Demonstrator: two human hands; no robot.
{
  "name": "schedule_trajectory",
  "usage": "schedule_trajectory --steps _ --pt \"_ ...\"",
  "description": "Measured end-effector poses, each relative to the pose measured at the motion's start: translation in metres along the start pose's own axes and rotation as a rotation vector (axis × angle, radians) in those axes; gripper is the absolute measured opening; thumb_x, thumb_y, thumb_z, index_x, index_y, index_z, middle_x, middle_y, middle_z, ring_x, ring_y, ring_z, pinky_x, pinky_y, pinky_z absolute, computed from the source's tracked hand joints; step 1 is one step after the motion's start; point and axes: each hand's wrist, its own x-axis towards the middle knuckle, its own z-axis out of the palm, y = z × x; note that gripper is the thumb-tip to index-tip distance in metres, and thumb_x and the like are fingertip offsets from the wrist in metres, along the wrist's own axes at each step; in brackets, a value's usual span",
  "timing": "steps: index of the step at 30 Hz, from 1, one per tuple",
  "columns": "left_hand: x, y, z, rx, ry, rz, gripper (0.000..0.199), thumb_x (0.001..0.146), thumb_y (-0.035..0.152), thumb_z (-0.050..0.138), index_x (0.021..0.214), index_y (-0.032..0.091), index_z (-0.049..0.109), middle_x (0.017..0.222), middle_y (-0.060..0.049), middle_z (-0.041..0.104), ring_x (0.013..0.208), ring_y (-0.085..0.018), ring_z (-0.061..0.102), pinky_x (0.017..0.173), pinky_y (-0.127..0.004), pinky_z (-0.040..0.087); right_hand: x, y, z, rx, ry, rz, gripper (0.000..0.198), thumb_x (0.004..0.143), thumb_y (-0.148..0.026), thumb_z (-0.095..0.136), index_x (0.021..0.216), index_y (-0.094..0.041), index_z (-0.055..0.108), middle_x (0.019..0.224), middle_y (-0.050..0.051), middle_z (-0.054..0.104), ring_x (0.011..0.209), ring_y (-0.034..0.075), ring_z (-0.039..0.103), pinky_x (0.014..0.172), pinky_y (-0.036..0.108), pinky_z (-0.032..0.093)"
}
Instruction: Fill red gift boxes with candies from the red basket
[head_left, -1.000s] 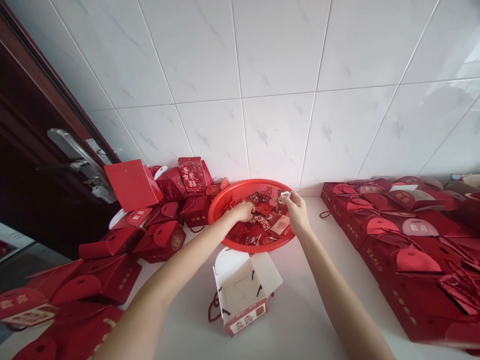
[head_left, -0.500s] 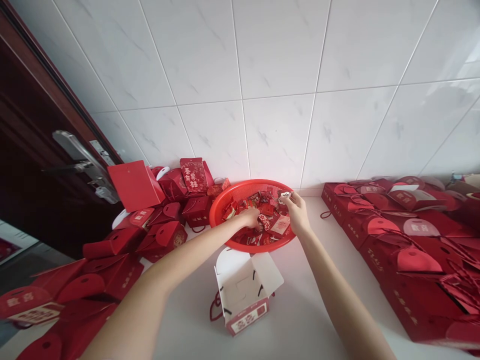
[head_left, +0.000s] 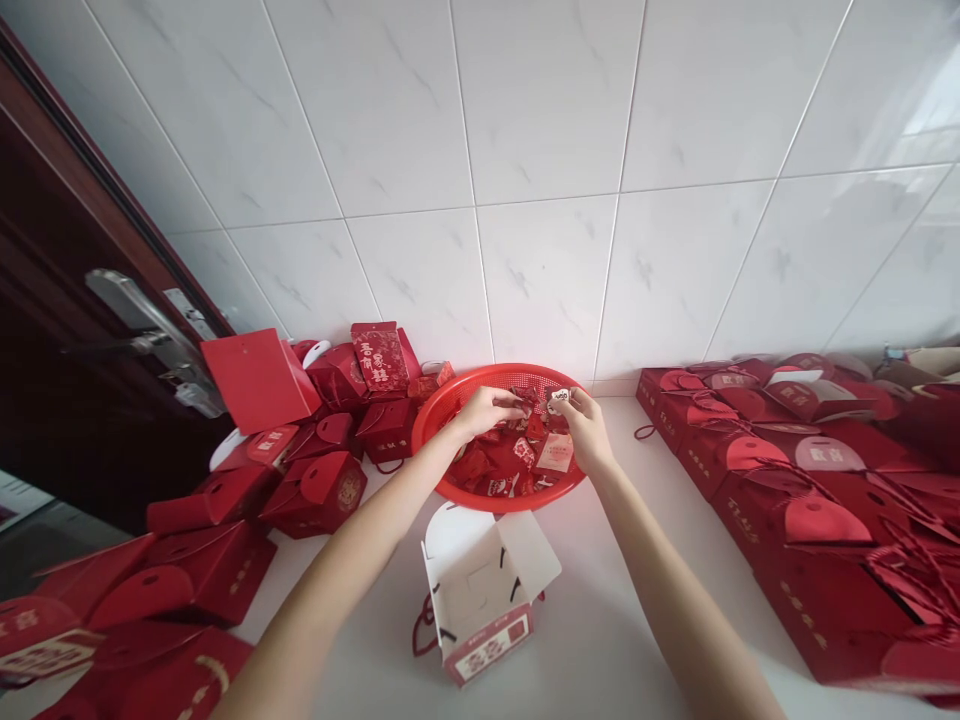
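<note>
A red plastic basket (head_left: 427, 440) with perforated sides holds many small wrapped sweets, mostly red. Over its right side, my right hand (head_left: 589, 430) pinches a wrapped candy (head_left: 559, 398) with a white label and dark lettering. My left hand (head_left: 486, 412) is above the middle of the basket, fingers closed at the tips on a dark red wrapped candy (head_left: 528, 402), partly hidden. In front of the basket stands an open gift box (head_left: 487, 610), white inside with a red printed front, its flaps spread and its inside bare.
Closed red gift boxes (head_left: 319, 490) are piled on the left, near a dark door (head_left: 52, 300). Rows of red boxes (head_left: 780, 540) with cords line the right. A white tiled wall (head_left: 540, 270) rises behind the white tabletop (head_left: 600, 600).
My left hand has risen from among the sweets toward the back of the basket and nearer my right hand. My right hand still holds its candy. The view has shifted slightly.
</note>
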Motion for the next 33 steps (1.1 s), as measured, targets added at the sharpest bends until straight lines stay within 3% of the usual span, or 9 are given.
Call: schedule_trajectory --steps 6,10,13,19,23,27,30,33 --pt "-0.004 0.008 0.005 -0.051 0.167 0.342 0.032 0.073 0.042 0.081 0.094 0.019 0.079 0.101 -0.008 0.077 0.1 -0.024 0.07 0.093 -0.039 0.055 0.0 -0.002 0.001 -0.015 -0.002 0.032 0.022 0.067 -0.038 0.07 0.079 -0.022 0.061 0.079 0.001 0.07 0.069 0.019 0.066 0.066 0.033 0.055" --pt "-0.016 0.009 0.008 0.097 0.113 0.581 0.015 0.083 0.031 0.073 0.095 0.022 0.079 0.115 -0.007 0.07 0.107 -0.021 0.067 0.092 -0.036 0.056 -0.001 -0.003 0.001 -0.006 -0.009 0.063 0.024 0.067 -0.039 0.07 0.081 -0.023 0.059 0.074 -0.001 0.069 0.063 0.019 0.065 0.06 0.032 0.053" --pt "-0.024 0.007 0.01 0.25 0.058 0.653 0.013 0.087 0.02 0.069 0.095 0.023 0.079 0.127 -0.009 0.062 0.104 -0.019 0.067 0.092 -0.036 0.057 -0.001 -0.003 0.001 0.014 -0.012 0.056 0.025 0.065 -0.039 0.072 0.081 -0.023 0.06 0.076 -0.001 0.069 0.065 0.019 0.066 0.059 0.03 0.053" --pt "-0.03 0.009 0.012 0.326 0.049 0.512 0.022 0.083 0.012 0.064 0.095 0.022 0.079 0.147 -0.009 0.05 0.112 -0.023 0.064 0.097 -0.04 0.056 -0.002 -0.004 0.0 -0.001 -0.097 0.038 0.03 0.062 -0.042 0.081 0.078 -0.021 0.066 0.077 0.002 0.071 0.072 0.02 0.066 0.066 0.032 0.055" --pt "-0.028 0.009 0.006 0.197 -0.003 0.41 0.037 0.071 0.003 0.057 0.095 0.021 0.079 0.145 -0.007 0.054 0.122 -0.026 0.06 0.101 -0.039 0.053 -0.005 -0.007 0.001 -0.031 -0.128 0.003 0.035 0.059 -0.041 0.086 0.08 -0.021 0.066 0.075 0.001 0.07 0.068 0.019 0.064 0.068 0.033 0.055" --pt "-0.014 0.002 -0.009 0.063 0.131 0.273 0.035 0.074 0.007 0.05 0.095 0.017 0.077 0.127 -0.008 0.068 0.114 -0.023 0.065 0.097 -0.037 0.055 -0.006 -0.008 0.003 -0.115 -0.12 -0.019 0.035 0.059 -0.043 0.086 0.068 -0.022 0.059 0.057 -0.005 0.058 0.05 0.012 0.048 0.051 0.027 0.044" --pt "0.0 -0.005 -0.026 0.244 0.181 0.126 0.029 0.08 0.011 0.052 0.095 0.017 0.076 0.11 -0.007 0.076 0.105 -0.022 0.069 0.1 -0.036 0.052 -0.004 -0.006 0.002 -0.147 -0.085 -0.024 0.037 0.062 -0.044 0.082 0.061 -0.023 0.052 0.049 -0.007 0.048 0.045 0.01 0.04 0.045 0.026 0.035" --pt "0.014 -0.011 -0.039 0.578 0.092 -0.011 0.031 0.08 0.007 0.057 0.103 0.018 0.075 0.118 -0.007 0.074 0.111 -0.021 0.067 0.1 -0.03 0.048 -0.002 -0.004 0.001 -0.162 -0.016 -0.042 0.037 0.065 -0.044 0.079 0.061 -0.023 0.049 0.048 -0.008 0.046 0.044 0.01 0.038 0.045 0.026 0.033"
